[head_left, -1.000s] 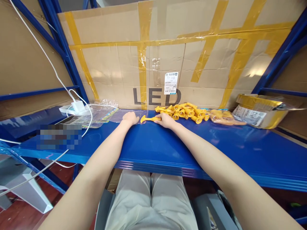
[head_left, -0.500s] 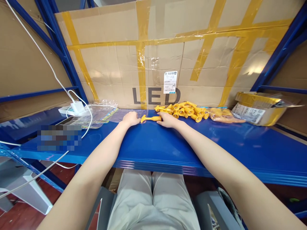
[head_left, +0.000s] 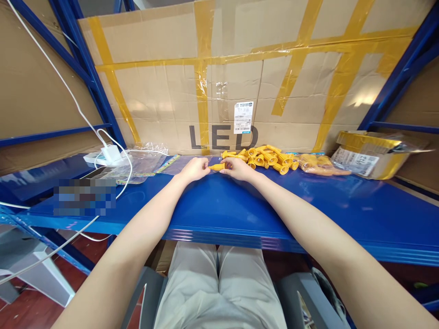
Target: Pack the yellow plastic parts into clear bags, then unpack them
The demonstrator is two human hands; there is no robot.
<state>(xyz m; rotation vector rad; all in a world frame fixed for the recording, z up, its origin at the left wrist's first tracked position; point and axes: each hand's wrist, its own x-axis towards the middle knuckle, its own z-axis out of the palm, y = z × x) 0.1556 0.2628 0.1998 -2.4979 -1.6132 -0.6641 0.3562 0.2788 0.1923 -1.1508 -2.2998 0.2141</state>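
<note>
Both my hands meet at the back of the blue shelf. My left hand and my right hand are closed on the two ends of a small yellow plastic part, held between them just above the shelf. Only its middle shows; the ends are hidden by my fingers. A clear plastic bag lies flat just left of my left hand. A heap of the same yellow parts lies right behind my right hand.
A taped cardboard sheet marked LED closes the back. A white charger and cable and clear bags lie at left. Bagged yellow parts and a taped box sit at right. Blue uprights flank the shelf.
My left hand has moved right off the clear bag and closed on the left end of the yellow part. The part has come up off the shelf between both hands.
</note>
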